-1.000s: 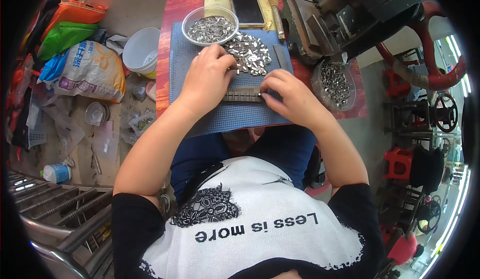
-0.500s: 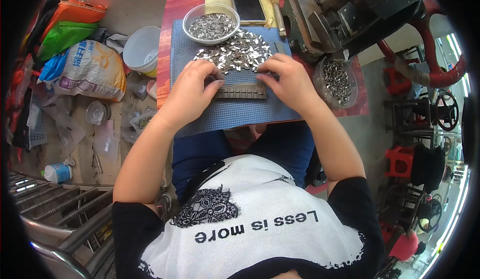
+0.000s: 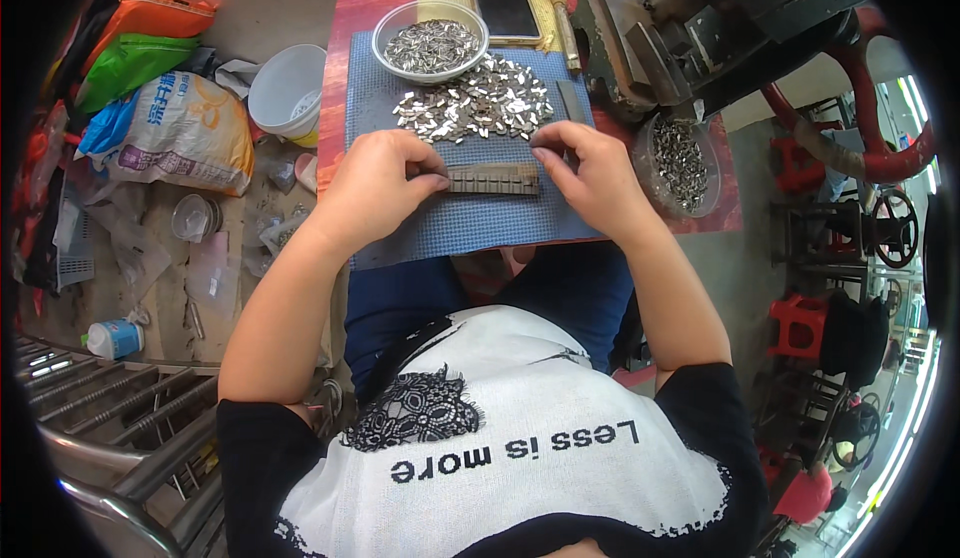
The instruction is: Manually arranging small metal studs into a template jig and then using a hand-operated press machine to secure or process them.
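On a blue textured mat [image 3: 400, 233] lies a slotted metal bar [image 3: 492, 180], running left to right in front of me. My left hand [image 3: 385, 180] is at its left end, thumb and fingertips drawn together against or just beside the bar. Whatever is between those fingertips is hidden. Past the bar's right end, at the near right edge of a pile of small shiny metal pieces [image 3: 475, 103], my right hand [image 3: 592, 173] has thumb and forefinger pinched close. Anything in that pinch is too small to make out.
A clear bowl [image 3: 432, 43] of metal pieces sits behind the pile, beside a phone [image 3: 503, 5] and a brush [image 3: 562, 20]. To the right stand a heavy dark press [image 3: 690, 48] and another tub of pieces [image 3: 680, 166]. A white bucket [image 3: 285, 93] and sacks [image 3: 185, 138] are at left.
My left hand has come down to the bar's left end. My right hand has shifted slightly right, off the bar's right end, uncovering more of the bar.
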